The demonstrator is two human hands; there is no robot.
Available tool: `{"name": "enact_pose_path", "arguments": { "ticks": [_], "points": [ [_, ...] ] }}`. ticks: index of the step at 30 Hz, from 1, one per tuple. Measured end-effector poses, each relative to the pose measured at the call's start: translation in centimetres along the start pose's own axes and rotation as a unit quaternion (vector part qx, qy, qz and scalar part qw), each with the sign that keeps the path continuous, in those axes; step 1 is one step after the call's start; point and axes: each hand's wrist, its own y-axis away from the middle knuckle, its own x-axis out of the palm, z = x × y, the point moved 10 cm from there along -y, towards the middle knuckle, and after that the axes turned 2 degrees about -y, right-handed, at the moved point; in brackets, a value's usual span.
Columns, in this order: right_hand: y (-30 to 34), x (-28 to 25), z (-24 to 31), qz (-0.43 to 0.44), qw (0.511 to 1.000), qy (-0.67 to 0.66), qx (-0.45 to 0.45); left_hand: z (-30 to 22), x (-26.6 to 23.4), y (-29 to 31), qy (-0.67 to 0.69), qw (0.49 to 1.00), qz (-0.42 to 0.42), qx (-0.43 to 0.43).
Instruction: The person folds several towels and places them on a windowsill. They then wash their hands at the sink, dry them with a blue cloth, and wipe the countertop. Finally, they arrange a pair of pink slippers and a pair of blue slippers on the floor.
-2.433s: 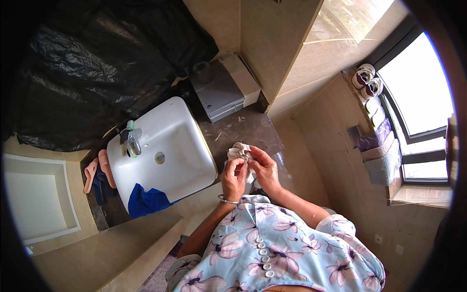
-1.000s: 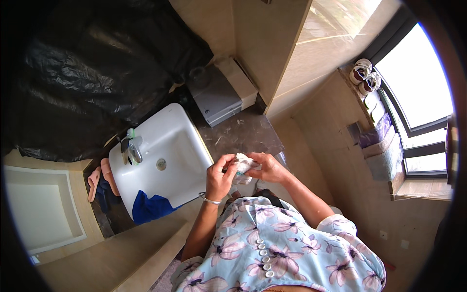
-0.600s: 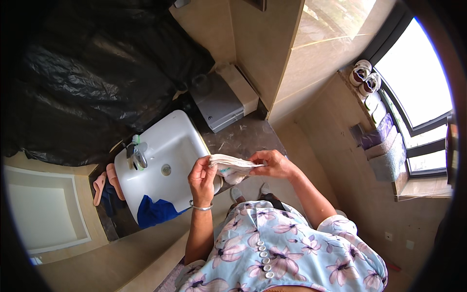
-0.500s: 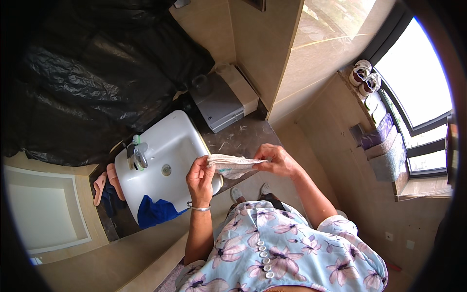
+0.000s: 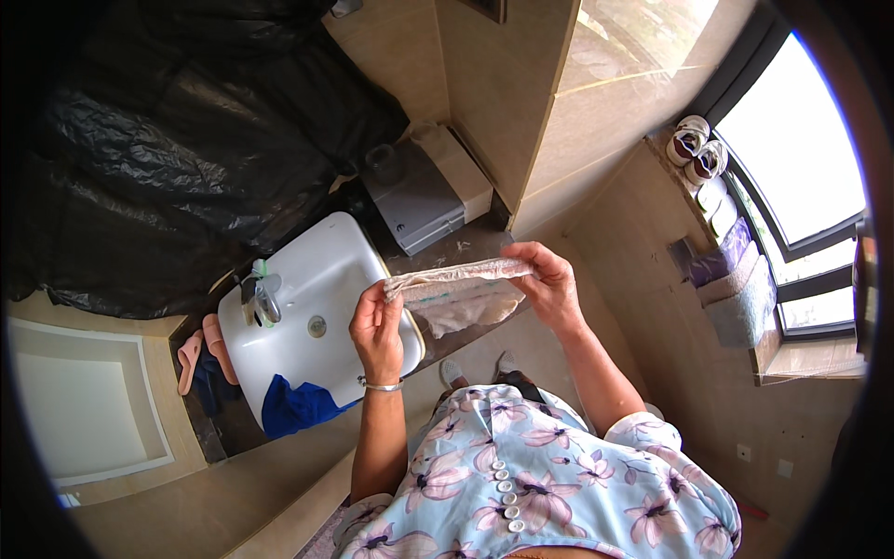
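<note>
Between pinching fingers (image 5: 389, 296), pale crumpled cloth (image 5: 463, 291) stretched flat at chest height, top edge taut for a straight fold; left hand (image 5: 377, 328) clamped on one corner, right hand (image 5: 551, 284) on the other; below, white square basin (image 5: 298, 303) with chrome tap (image 5: 264, 300), blue rag (image 5: 296, 407) draped over rim, dark tabletop (image 5: 466, 247) beyond.

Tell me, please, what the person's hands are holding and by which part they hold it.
A pale cloth, stretched between both hands: the left hand pinches its left end, the right hand its right end, and the middle sags.
</note>
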Motion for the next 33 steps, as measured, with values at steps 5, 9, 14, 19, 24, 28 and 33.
{"name": "enact_pose_path", "arguments": {
  "ticks": [5, 9, 14, 19, 24, 28, 33],
  "points": [
    [-0.7, -1.0, -2.7, -0.003, 0.999, 0.01, 0.053, 2.3, -0.4, -0.2, -0.004, 1.0, 0.001, -0.016],
    [-2.3, -1.6, -3.9, -0.018, 0.998, 0.051, 0.044, 3.9, -0.1, -1.4, -0.022, 0.999, 0.001, -0.041],
    [-5.6, -0.5, 0.0, -0.057, 0.993, 0.086, -0.049, 3.8, 0.5, -4.0, -0.029, 1.0, -0.007, 0.003],
    [-4.0, 0.2, 3.7, -0.02, 0.965, 0.175, -0.194, 4.1, -0.1, -2.9, -0.02, 1.0, 0.002, -0.015],
    [1.1, -2.9, -5.8, 0.08, 0.982, 0.173, -0.015, 13.1, -2.2, 3.0, -0.123, 0.974, 0.103, -0.158],
    [7.5, -4.8, -15.5, 0.182, 0.925, 0.263, 0.207, 23.4, -4.5, 11.0, -0.209, 0.916, 0.237, -0.246],
    [10.4, -5.9, -21.6, 0.243, 0.877, 0.318, 0.264, 29.5, -5.6, 15.5, -0.227, 0.875, 0.313, -0.292]
  ]
}}
